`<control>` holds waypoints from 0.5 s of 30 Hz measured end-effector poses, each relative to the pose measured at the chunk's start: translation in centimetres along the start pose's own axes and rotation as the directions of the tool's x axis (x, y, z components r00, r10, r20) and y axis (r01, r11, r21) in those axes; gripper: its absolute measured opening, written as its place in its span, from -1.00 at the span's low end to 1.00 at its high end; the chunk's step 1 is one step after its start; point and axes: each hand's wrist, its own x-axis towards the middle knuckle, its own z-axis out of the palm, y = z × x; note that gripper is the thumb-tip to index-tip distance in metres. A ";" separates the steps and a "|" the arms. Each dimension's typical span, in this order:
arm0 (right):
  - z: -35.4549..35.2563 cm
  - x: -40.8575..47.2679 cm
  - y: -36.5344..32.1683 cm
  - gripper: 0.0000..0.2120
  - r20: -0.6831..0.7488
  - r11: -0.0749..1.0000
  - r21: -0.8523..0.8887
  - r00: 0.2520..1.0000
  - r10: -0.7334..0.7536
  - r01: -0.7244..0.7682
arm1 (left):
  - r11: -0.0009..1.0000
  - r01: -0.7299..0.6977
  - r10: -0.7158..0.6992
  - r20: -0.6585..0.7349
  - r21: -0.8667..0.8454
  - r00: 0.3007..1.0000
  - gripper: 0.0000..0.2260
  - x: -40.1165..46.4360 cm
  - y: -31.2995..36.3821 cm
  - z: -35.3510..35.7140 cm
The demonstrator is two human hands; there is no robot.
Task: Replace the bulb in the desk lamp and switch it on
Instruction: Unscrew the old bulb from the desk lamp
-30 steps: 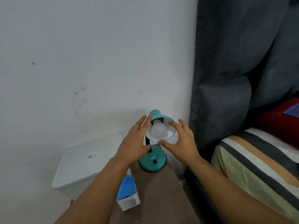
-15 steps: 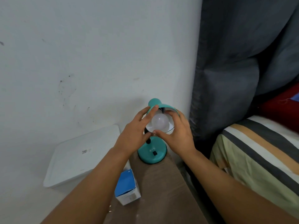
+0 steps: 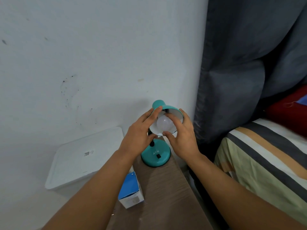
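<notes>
Fingers (image 3: 167,115) on bulb (image 3: 163,124); "ATN" base (image 3: 156,156)

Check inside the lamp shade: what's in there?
A white bulb sits inside the teal shade, unlit. Right hand fingers and thumb curl around it; left hand holds the shade. The socket is hidden.

"ATN" on teal lamp base (image 3: 150,156).

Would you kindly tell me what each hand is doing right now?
Left hand: holds the lamp shade at its rim.
Right hand: fingers and thumb pinch the bulb.
</notes>
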 end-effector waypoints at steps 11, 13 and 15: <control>0.6 0.0 -0.9 -0.17 0.006 0.970 0.041 0.971 0.238 -0.238 | 1.000 0.013 -0.013 -0.011 0.016 1.000 -0.11 -0.1 0.4 0.1; 0.7 0.1 -1.1 -0.24 0.030 0.968 0.041 0.969 0.245 -0.246 | 1.000 0.016 -0.015 -0.016 0.023 1.000 -0.10 -0.1 0.3 0.1; 0.7 0.1 -1.1 -0.30 0.047 0.969 0.054 0.970 0.237 -0.239 | 1.000 0.008 -0.007 -0.019 0.018 1.000 -0.12 -0.3 0.3 0.0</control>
